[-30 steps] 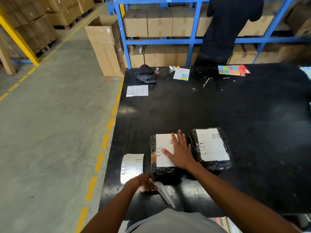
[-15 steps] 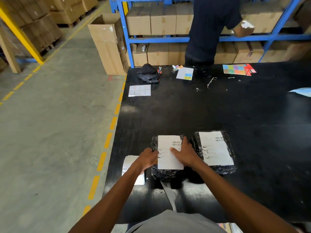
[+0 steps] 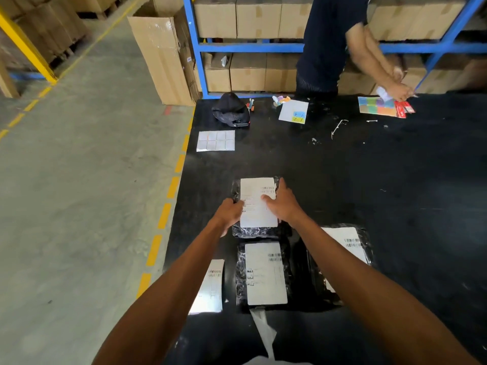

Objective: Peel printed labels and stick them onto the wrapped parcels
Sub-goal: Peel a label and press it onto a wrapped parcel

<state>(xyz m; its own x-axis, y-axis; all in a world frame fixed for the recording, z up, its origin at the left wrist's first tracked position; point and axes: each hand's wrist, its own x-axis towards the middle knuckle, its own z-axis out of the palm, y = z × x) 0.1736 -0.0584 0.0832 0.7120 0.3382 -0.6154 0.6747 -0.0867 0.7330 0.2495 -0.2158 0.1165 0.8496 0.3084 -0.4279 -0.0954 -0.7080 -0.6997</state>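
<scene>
Three black-wrapped parcels lie on the black table (image 3: 369, 180), each with a white printed label on top. My left hand (image 3: 229, 212) grips the left edge of the farthest parcel (image 3: 257, 231). My right hand (image 3: 284, 204) holds its right side, thumb on the label (image 3: 257, 191). A second parcel (image 3: 263, 272) lies just nearer to me. My right forearm partly hides the third parcel (image 3: 350, 248) on the right. A loose label sheet (image 3: 209, 288) lies at the table's left edge, partly under my left arm. A peeled backing strip (image 3: 263, 330) lies near me.
At the far side are a black cap (image 3: 230, 109), a sticker sheet (image 3: 216, 140), a white note card (image 3: 293, 111) and coloured cards (image 3: 379, 106). A person (image 3: 329, 43) handles something there. Behind are blue shelving (image 3: 250, 47) with cartons and a tall carton (image 3: 163, 54). Floor lies left.
My left hand let go of the backing strip and joined the right on the upper parcel. Both carried it away from me, uncovering a labelled parcel where it lay.
</scene>
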